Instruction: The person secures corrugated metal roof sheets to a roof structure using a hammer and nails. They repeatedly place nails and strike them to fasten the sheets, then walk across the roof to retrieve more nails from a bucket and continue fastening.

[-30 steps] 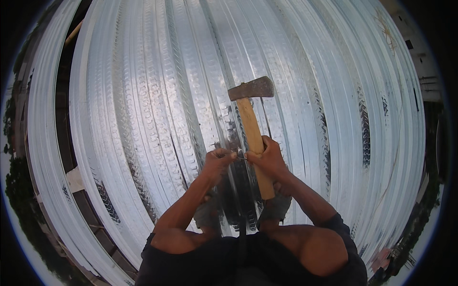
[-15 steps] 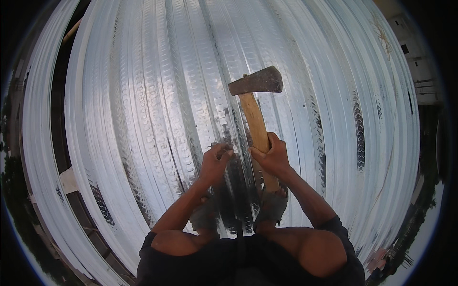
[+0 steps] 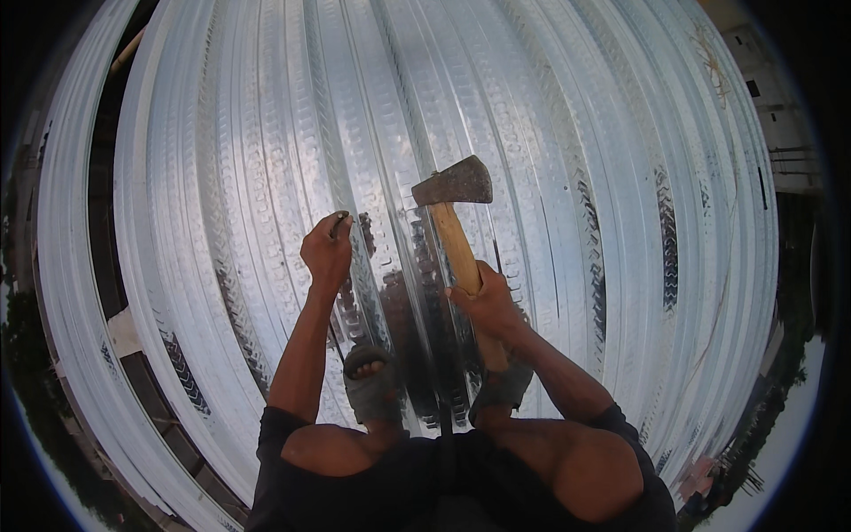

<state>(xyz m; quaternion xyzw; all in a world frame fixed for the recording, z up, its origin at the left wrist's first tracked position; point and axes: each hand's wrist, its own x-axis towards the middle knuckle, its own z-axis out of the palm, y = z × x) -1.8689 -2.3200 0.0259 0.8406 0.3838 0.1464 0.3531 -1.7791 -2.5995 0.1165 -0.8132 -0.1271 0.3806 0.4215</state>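
Observation:
In my right hand (image 3: 489,306) is an axe (image 3: 454,235), gripped around its wooden handle. Its dark metal head points away from me, with the wide blade end to the right, above the ribbed metal sheeting (image 3: 292,151). My left hand (image 3: 326,251) is apart from the axe, to its left, with fingers closed in a pinch over the sheeting. What the pinch holds, if anything, is too small to make out. The lower end of the handle reaches down near my right foot (image 3: 503,390).
My left foot (image 3: 374,390), in a sandal, stands on the ribbed sheets. A long dark gap (image 3: 105,213) opens between sheets on the left. Pale building walls (image 3: 769,97) show at the right rim, and thin strands lie on the sheets at upper right.
My left hand has moved away from the axe, to the left and farther from me. The axe, still in my right hand, has shifted left and slightly nearer.

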